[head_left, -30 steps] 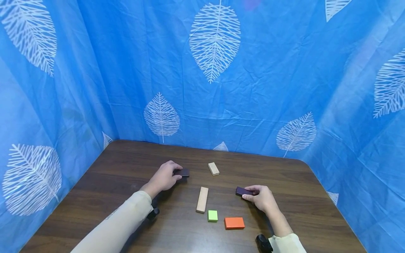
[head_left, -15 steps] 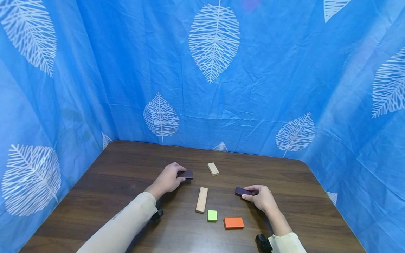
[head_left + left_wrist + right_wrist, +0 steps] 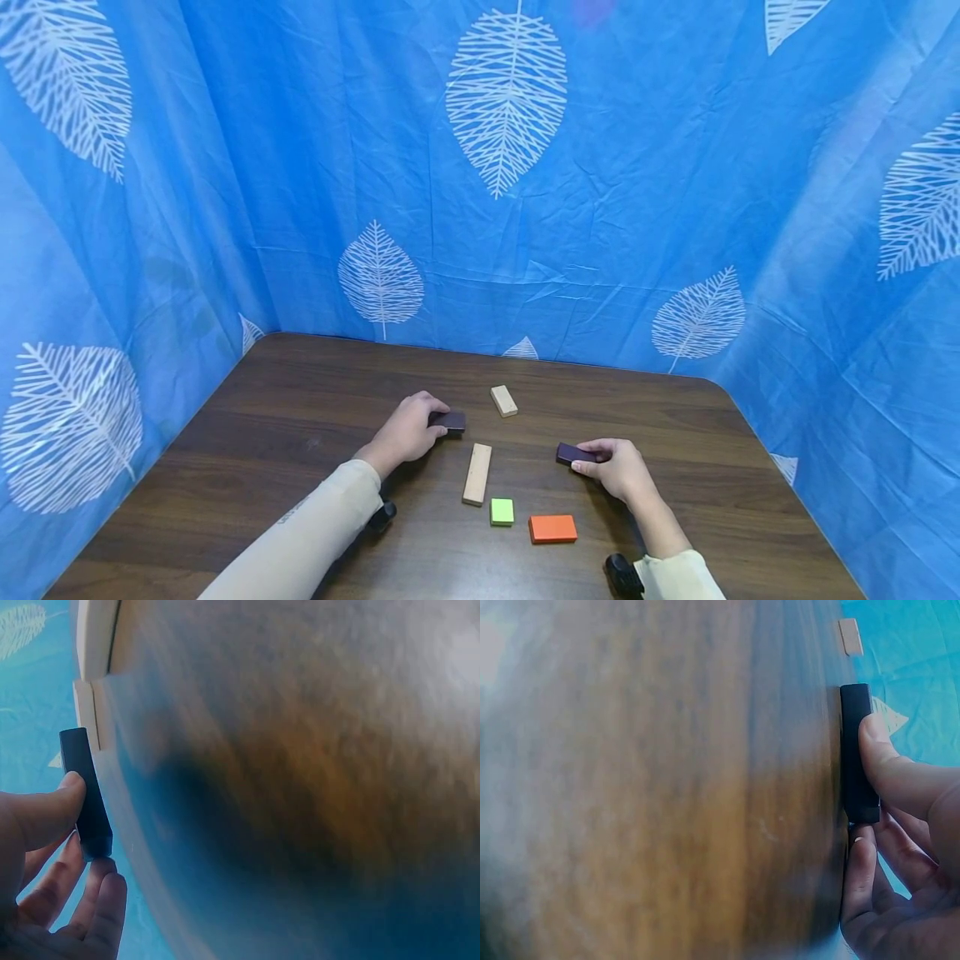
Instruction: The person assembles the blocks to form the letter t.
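Observation:
My left hand (image 3: 408,431) pinches a dark block (image 3: 452,422) at its left end, thumb on the near side. In the left wrist view the same dark block (image 3: 84,784) lies between thumb and fingers, just off the table surface. My right hand (image 3: 619,468) grips a second dark block (image 3: 574,454), dark purple in the head view, by its right end. The right wrist view shows this block (image 3: 858,750) with the thumb along one side and fingers behind, low at the table. The two dark blocks are apart, their free ends facing each other.
Between the hands lie a long pale wooden block (image 3: 477,474) and, farther back, a short pale one (image 3: 504,401). Nearer sit a small green block (image 3: 502,512) and an orange block (image 3: 552,529). A blue leaf-patterned curtain (image 3: 600,208) borders the brown table (image 3: 300,383).
My left hand has carried its dark block a little to the right and slightly nearer. My right hand and its block have stayed in place.

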The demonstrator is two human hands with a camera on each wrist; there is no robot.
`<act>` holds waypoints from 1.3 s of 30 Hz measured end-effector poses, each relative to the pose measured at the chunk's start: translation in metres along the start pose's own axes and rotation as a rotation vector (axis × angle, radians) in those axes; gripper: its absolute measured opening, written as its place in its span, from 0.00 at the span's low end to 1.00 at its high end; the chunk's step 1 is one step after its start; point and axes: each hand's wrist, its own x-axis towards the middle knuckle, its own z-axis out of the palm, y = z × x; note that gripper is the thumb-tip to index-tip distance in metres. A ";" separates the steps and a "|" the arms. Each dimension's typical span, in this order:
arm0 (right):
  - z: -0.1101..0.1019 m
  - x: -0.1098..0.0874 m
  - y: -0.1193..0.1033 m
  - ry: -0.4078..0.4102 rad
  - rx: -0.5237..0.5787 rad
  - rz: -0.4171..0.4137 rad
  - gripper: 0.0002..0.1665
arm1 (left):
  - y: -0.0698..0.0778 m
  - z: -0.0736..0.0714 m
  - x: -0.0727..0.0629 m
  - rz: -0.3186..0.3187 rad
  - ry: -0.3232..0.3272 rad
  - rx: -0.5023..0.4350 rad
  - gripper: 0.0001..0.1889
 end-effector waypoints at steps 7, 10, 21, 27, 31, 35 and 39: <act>0.000 0.000 0.000 0.003 -0.001 0.004 0.18 | 0.004 0.009 0.002 -0.003 -0.011 0.004 0.14; 0.000 0.000 0.000 0.003 -0.005 0.009 0.19 | 0.006 0.011 0.002 -0.008 -0.015 0.005 0.14; 0.002 -0.001 0.000 0.015 0.010 0.000 0.18 | 0.009 0.019 0.003 -0.017 -0.024 -0.027 0.13; 0.002 -0.001 0.001 0.015 0.008 -0.003 0.17 | 0.010 0.021 0.004 -0.018 -0.032 -0.024 0.13; 0.002 -0.001 0.001 0.014 0.011 0.004 0.17 | 0.011 0.022 0.004 -0.003 -0.038 -0.026 0.13; 0.002 -0.002 0.001 0.012 0.011 0.015 0.18 | 0.013 0.024 0.004 0.029 -0.036 -0.022 0.13; 0.001 -0.001 0.000 0.011 0.016 0.023 0.18 | 0.014 0.024 0.003 0.050 -0.034 -0.022 0.12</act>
